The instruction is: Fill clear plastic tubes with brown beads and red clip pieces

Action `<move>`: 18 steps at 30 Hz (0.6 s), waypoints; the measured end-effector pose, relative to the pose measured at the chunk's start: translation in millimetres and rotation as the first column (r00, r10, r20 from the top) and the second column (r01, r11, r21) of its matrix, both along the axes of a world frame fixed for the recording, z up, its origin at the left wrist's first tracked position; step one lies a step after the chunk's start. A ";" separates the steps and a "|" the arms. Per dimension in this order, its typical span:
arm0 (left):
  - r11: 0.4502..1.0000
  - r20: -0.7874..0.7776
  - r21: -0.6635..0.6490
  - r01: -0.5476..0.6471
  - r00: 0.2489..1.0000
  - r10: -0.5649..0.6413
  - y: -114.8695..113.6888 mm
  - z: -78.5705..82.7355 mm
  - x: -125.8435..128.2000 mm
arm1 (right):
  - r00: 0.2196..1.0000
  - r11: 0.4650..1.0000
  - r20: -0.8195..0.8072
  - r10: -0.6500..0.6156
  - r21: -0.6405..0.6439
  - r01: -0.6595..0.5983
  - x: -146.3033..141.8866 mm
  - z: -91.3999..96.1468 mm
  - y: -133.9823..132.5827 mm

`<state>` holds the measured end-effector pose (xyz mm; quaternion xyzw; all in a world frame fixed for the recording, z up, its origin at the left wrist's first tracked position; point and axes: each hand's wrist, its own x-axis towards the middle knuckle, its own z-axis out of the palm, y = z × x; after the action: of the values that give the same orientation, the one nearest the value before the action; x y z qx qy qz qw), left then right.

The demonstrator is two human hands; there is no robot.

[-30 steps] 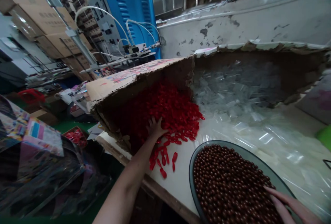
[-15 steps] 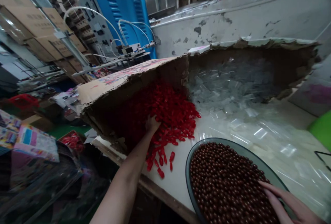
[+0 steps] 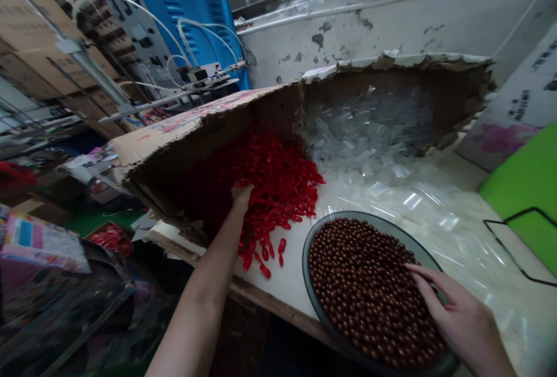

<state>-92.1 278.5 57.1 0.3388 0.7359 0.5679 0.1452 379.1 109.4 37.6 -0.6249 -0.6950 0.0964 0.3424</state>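
Head view, workbench notes:
- Left hand (image 3: 241,194): fingers bunched, dipping into red plastic pieces (image 3: 278,185) left of the tray (whether it pinches any, I cannot tell).
- Right hand (image 3: 456,319): fingers spread, lying on brown beads (image 3: 361,284) inside the tray (image 3: 304,272).
- Behind the tray: torn cardboard box (image 3: 174,174) and clear plastic packets (image 3: 369,122).
- Risk: the tray sits near the table (image 3: 287,301) edge; heavy pressure on its rim could tip it, rolling beads off.
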 end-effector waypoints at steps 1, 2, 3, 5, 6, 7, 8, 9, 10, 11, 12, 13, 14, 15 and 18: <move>0.999 0.022 0.033 0.010 1.000 -0.011 -2.7 8.2 4.3 | 1.000 1.000 -0.005 0.002 0.002 -0.002 -1.1 1.4 -0.4; 0.998 0.037 0.062 0.029 0.999 -0.032 -6.2 16.4 10.9 | 1.000 1.000 -0.015 0.006 0.004 -0.006 -2.2 2.6 -0.7; 0.995 0.045 0.087 0.056 0.997 -0.060 -10.6 24.5 20.3 | 1.000 1.000 -0.026 0.009 0.004 -0.008 -3.3 3.7 -0.8; 0.981 0.048 0.140 0.138 0.988 -0.146 -23.0 38.2 49.2 | 0.999 1.000 -0.051 0.007 0.003 -0.007 -5.1 5.2 -1.0; 0.964 0.037 0.161 0.210 0.975 -0.218 -30.7 43.3 68.6 | 0.998 1.000 -0.064 0.006 0.001 -0.006 -5.7 5.7 -1.2; 0.937 0.013 0.178 0.301 0.951 -0.308 -39.1 46.9 90.7 | 0.997 1.000 -0.076 0.005 -0.001 -0.005 -6.2 6.2 -1.5; 0.885 -0.035 0.188 0.426 0.903 -0.427 -47.7 49.1 114.6 | 0.996 1.000 -0.087 0.006 -0.003 -0.006 -6.5 6.7 -1.9; 0.823 -0.102 0.179 0.539 0.842 -0.529 -56.3 49.9 139.0 | 0.995 1.000 -0.097 0.009 -0.008 -0.010 -6.7 7.0 -2.3; 0.766 -0.182 0.144 0.627 0.777 -0.602 -64.2 49.5 162.9 | 0.995 1.000 -0.103 0.012 -0.014 -0.014 -6.7 7.3 -2.7; 0.713 -0.262 0.088 0.695 0.707 -0.657 -71.2 48.3 184.9 | 0.994 1.000 -0.107 0.014 -0.018 -0.016 -6.7 7.5 -2.9; 0.656 -0.326 0.009 0.755 0.623 -0.712 -77.0 46.7 204.2 | 0.994 1.000 -0.111 0.015 -0.020 -0.018 -6.6 7.6 -3.0; 0.597 -0.373 -0.088 0.797 0.529 -0.762 -81.6 45.1 220.2 | 0.993 1.000 -0.114 0.017 -0.016 -0.019 -6.6 7.6 -2.9; 0.530 -0.400 -0.202 0.824 0.424 -0.812 -84.9 43.9 232.5 | 0.993 1.000 -0.117 0.022 -0.007 -0.023 -6.5 7.7 -2.7; 0.456 -0.407 -0.322 0.830 0.314 -0.858 -87.2 43.5 241.4 | 0.992 1.000 -0.120 0.029 0.004 -0.029 -6.5 7.9 -2.3; 0.244 -0.348 -0.599 0.763 0.027 -0.937 -89.6 49.7 252.0 | 0.989 0.998 -0.138 0.054 0.026 -0.051 -7.1 9.4 -1.4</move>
<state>159.9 188.9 106.8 0.8642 0.4368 0.1028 0.2274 372.0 108.1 46.9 -0.5941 -0.6868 0.1410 0.3943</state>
